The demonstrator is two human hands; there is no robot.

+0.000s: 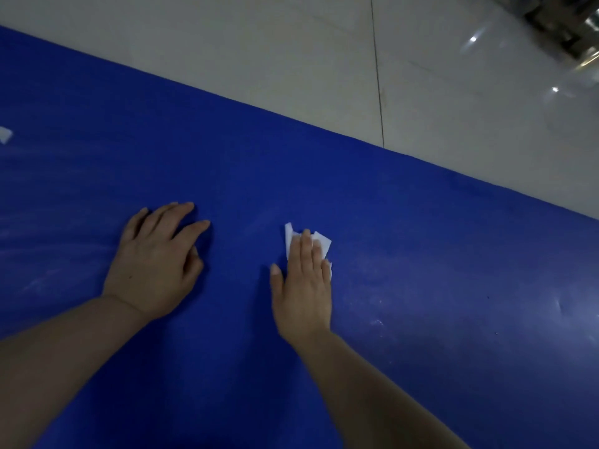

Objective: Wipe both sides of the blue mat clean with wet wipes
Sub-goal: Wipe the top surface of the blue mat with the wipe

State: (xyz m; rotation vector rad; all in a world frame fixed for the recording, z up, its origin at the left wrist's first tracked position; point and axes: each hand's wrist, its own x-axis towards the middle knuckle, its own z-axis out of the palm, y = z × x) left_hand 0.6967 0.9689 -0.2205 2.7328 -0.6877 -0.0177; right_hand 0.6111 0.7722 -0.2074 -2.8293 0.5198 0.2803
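Blue foam mat (324, 176) lies flat on pale glossy tiled floor (291, 59), filling most of view. Right hand (303, 286), fingers straight, presses folded white wet wipe (319, 243) onto mat. Left hand (155, 264) rests on mat, fingers spread, holding nothing. Small white scrap (5, 135) at mat's left edge; blurry metallic object (564, 30) top right.
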